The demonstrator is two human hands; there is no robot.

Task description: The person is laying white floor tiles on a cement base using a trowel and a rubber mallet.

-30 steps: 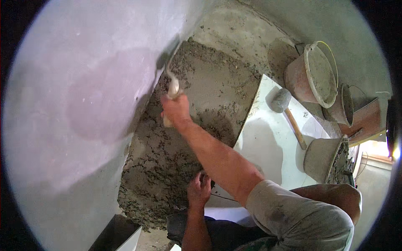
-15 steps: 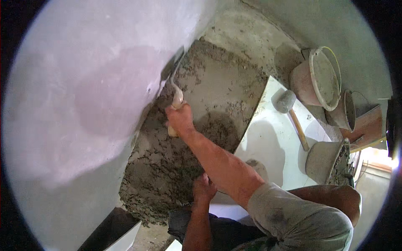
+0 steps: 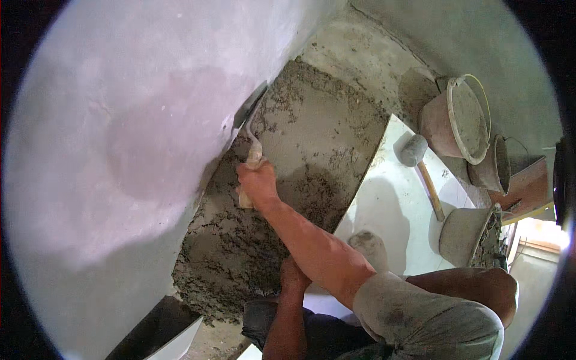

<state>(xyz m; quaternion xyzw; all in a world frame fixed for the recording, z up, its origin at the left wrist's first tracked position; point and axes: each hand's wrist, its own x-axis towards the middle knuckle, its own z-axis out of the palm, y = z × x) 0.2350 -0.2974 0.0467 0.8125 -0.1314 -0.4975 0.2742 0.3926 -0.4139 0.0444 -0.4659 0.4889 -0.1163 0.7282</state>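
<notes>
My right hand [image 3: 258, 185] is closed round the pale handle of a trowel [image 3: 254, 150]. The trowel's dark metal blade [image 3: 250, 105] is tilted up against the foot of the pale wall [image 3: 150, 120], along the edge of a bed of wet grey mortar [image 3: 318, 129]. The mortar is smoother at the far side and lumpy near me. My left hand [image 3: 293, 277] is low over the near mortar, by my right forearm, which covers its fingers; what it holds, if anything, is hidden.
To the right, a white tile [image 3: 378, 201] borders the mortar and carries a mallet [image 3: 414, 150] with a wooden handle. Beyond stand a large bucket [image 3: 441, 123], a smaller bucket [image 3: 489, 168] and a mortar-smeared bucket [image 3: 462, 237]. Another white tile edge [image 3: 177, 345] shows at lower left.
The view has shifted slightly, and my right hand with the trowel sits a little lower in it. The blade shows its face more. My left hand has slipped further behind my right forearm.
</notes>
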